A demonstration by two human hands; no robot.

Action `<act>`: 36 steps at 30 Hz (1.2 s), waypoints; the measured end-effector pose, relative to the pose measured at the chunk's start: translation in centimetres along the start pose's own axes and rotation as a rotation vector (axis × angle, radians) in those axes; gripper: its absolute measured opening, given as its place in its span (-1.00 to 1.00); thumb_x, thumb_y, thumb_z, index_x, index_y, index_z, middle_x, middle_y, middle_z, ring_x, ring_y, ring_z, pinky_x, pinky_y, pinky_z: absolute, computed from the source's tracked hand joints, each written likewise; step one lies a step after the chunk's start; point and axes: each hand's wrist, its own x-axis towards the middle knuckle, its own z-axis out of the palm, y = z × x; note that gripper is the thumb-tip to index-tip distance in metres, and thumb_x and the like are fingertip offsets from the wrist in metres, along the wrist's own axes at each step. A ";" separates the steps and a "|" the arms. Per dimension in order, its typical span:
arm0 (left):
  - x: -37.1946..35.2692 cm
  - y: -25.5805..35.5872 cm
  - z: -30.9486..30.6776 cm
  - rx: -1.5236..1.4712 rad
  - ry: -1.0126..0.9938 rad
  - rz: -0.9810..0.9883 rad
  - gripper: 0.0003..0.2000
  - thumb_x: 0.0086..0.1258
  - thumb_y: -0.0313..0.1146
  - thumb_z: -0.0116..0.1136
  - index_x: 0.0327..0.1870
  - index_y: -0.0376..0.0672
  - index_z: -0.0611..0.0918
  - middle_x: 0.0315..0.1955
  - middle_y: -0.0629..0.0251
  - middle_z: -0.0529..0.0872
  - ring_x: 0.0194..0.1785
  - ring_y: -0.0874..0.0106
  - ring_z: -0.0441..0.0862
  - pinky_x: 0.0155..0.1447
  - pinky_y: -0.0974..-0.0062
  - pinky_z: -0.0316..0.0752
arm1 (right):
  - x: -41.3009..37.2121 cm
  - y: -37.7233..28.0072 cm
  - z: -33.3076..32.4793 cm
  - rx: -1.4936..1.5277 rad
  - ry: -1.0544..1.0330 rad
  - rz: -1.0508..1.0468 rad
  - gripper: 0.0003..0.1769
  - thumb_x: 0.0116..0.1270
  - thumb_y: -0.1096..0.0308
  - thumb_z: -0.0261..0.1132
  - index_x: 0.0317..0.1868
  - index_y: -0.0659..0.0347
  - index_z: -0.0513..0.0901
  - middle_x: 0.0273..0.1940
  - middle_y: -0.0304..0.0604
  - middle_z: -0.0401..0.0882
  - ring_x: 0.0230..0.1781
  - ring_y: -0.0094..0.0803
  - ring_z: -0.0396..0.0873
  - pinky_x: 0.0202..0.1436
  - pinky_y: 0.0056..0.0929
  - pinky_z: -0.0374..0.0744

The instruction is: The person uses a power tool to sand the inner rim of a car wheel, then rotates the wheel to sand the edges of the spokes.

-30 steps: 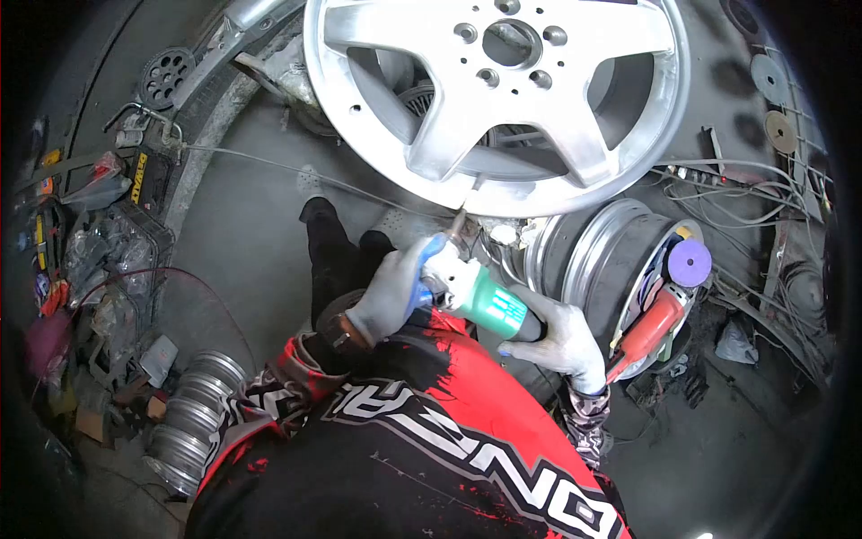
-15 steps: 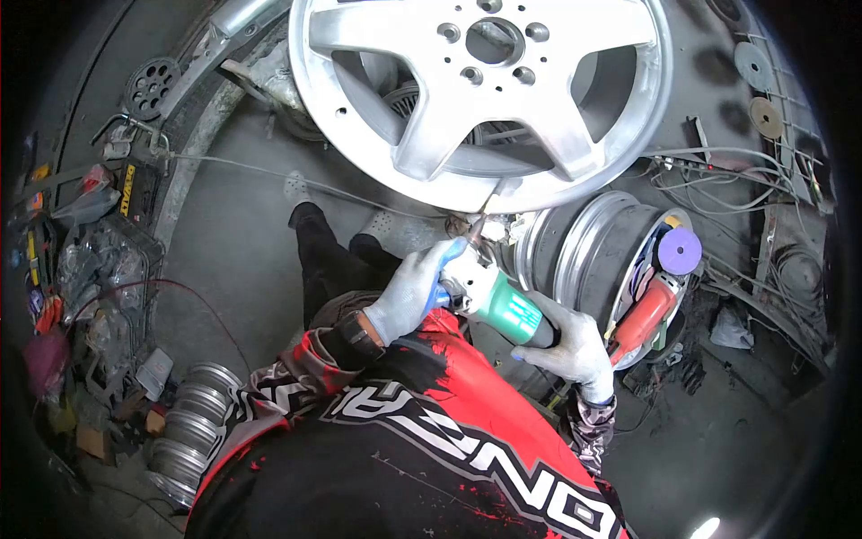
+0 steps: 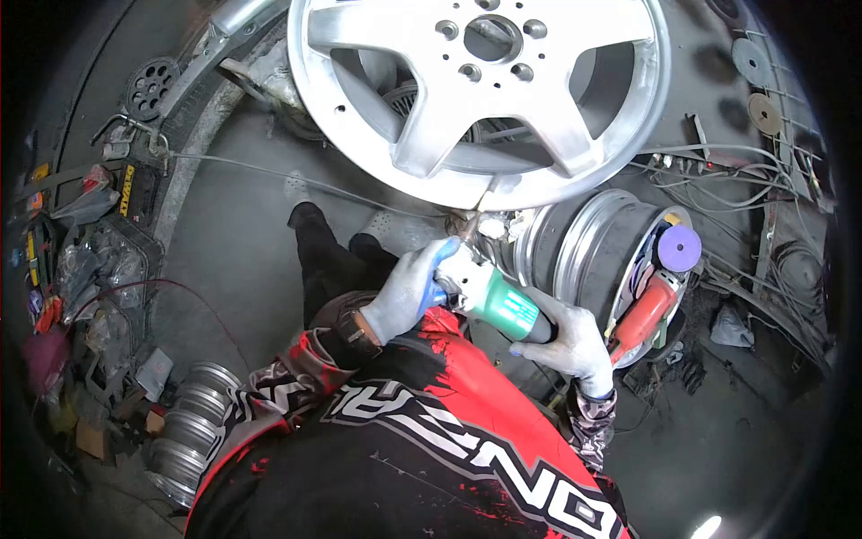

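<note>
Grinder (image 3: 499, 304): left hand (image 3: 409, 289) wraps its head, right hand (image 3: 571, 346) its tail.

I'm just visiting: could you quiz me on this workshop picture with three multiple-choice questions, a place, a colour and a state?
1. Where is the tip of the grinder? A at the lower rim of the silver wheel; B on the floor; C at the hub.
2. What colour is the grinder's body? A red; B yellow; C green.
3. How is it held? A one hand; B both gloved hands; C not held.
Answers: A, tip meets the rim; C, green casing; B, left hand and right hand grip it.
</note>
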 end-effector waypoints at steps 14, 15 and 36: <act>-2.4 1.5 -2.7 0.066 0.042 0.045 -0.55 0.79 -0.04 -0.05 0.34 -0.24 0.60 0.07 0.23 0.76 0.13 0.40 0.77 0.24 0.30 0.69 | 2.6 -0.7 1.6 0.019 -0.038 -0.096 -0.09 0.04 -0.06 0.68 0.41 0.06 0.64 0.05 0.12 0.79 0.06 0.12 0.77 0.07 -0.07 0.72; -2.3 1.7 -2.1 -0.093 0.005 -0.018 -0.57 0.78 -0.05 -0.03 0.31 -0.24 0.61 0.06 0.23 0.76 0.12 0.39 0.77 0.23 0.30 0.68 | 2.2 -0.6 1.4 0.018 -0.026 -0.084 -0.09 0.03 -0.05 0.69 0.41 0.05 0.64 0.06 0.13 0.79 0.06 0.12 0.77 0.07 -0.07 0.72; -1.9 1.3 -1.7 -0.235 -0.004 -0.049 -0.59 0.78 -0.06 -0.02 0.22 -0.25 0.64 -0.01 0.27 0.75 0.09 0.38 0.75 0.22 0.28 0.64 | 1.3 -0.6 1.5 -0.022 -0.007 -0.080 -0.09 0.00 -0.03 0.70 0.39 0.06 0.65 0.01 0.09 0.79 0.03 0.12 0.77 0.03 -0.04 0.72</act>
